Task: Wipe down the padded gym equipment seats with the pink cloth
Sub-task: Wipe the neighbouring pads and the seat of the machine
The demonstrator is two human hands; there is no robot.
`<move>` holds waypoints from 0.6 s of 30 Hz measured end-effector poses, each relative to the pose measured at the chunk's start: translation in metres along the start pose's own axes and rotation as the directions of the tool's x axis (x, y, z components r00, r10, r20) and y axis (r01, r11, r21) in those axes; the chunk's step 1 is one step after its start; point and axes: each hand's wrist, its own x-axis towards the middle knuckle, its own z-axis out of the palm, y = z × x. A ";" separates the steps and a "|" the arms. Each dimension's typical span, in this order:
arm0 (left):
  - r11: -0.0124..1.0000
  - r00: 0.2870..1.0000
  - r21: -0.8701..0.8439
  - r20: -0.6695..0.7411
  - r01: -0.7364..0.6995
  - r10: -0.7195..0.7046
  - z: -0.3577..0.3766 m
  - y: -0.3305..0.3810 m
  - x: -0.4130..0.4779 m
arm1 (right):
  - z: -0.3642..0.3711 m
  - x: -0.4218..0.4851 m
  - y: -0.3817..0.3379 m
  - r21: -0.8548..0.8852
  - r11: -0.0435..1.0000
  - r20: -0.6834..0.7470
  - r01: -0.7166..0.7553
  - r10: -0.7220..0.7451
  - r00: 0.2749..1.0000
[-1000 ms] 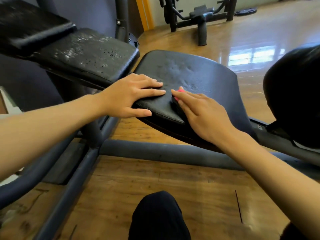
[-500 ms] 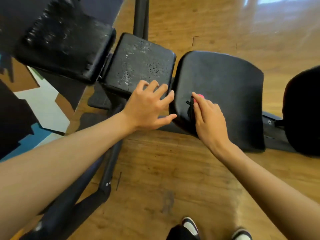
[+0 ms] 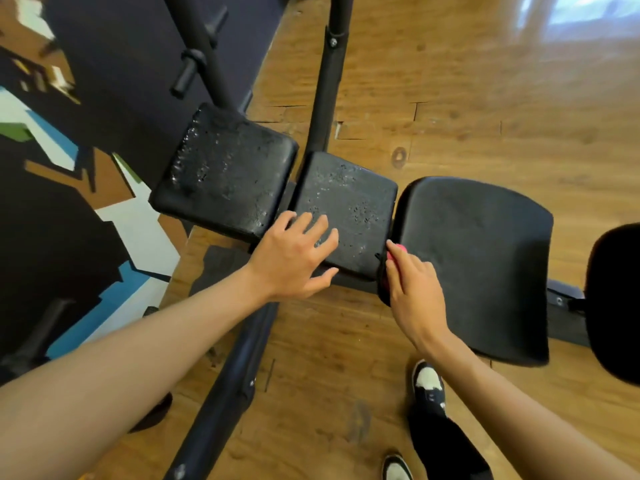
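Note:
A wide black padded seat (image 3: pixel 485 254) lies right of centre. My right hand (image 3: pixel 415 292) lies along its left edge with fingers extended, pressing the pink cloth (image 3: pixel 399 250) against the pad; only a small pink tip shows past my fingertips. Left of the seat sits a smaller square pad (image 3: pixel 353 199) with a cracked, flaking cover. My left hand (image 3: pixel 294 258) rests on that pad's near left corner with fingers spread, holding nothing. A third worn pad (image 3: pixel 225 174) adjoins it further left.
A rounded black pad (image 3: pixel 616 299) sits at the right edge. The machine's dark frame bar (image 3: pixel 228 393) runs down toward me and an upright post (image 3: pixel 329 81) rises behind the pads. My shoes (image 3: pixel 429 382) stand on the wooden floor; a patterned mat (image 3: pixel 52 237) lies left.
My view has risen to look straight down on the pads. My left hand slid from the seat's edge onto the cracked middle pad. My right hand stays on the cloth at the seat's left edge.

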 end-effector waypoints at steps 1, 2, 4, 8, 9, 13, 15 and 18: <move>1.000 1.000 -0.001 -0.004 0.001 -0.001 0.002 -0.005 0.002 | 0.003 0.008 -0.001 0.008 1.000 -0.007 -0.005 0.005 1.000; 1.000 1.000 0.003 -0.002 0.014 -0.014 0.005 -0.013 0.006 | 0.007 0.020 -0.003 0.022 1.000 -0.013 -0.004 0.004 1.000; 0.999 0.999 0.020 0.011 0.050 -0.050 0.012 -0.031 0.011 | 0.014 0.036 -0.008 0.039 0.999 -0.025 0.026 -0.025 0.999; 0.991 0.988 0.032 0.081 0.128 -0.130 0.030 -0.065 0.020 | 0.036 0.061 -0.005 0.064 0.998 -0.041 -0.006 0.009 0.999; 0.988 0.984 0.042 0.099 0.147 -0.151 0.035 -0.074 0.020 | 0.040 0.063 -0.004 0.079 0.997 -0.052 -0.024 0.028 0.998; 0.987 0.980 0.079 0.125 0.143 -0.152 0.055 -0.107 0.019 | 0.061 0.073 0.000 0.116 0.993 -0.098 -0.033 0.045 0.994; 0.985 0.979 0.090 0.127 0.147 -0.157 0.063 -0.119 0.016 | 0.075 0.071 0.001 0.119 0.993 -0.142 0.006 0.011 0.990; 0.985 0.981 0.063 0.108 0.158 -0.164 0.071 -0.126 0.013 | 0.092 0.056 0.003 0.038 0.999 -0.122 0.023 -0.018 0.992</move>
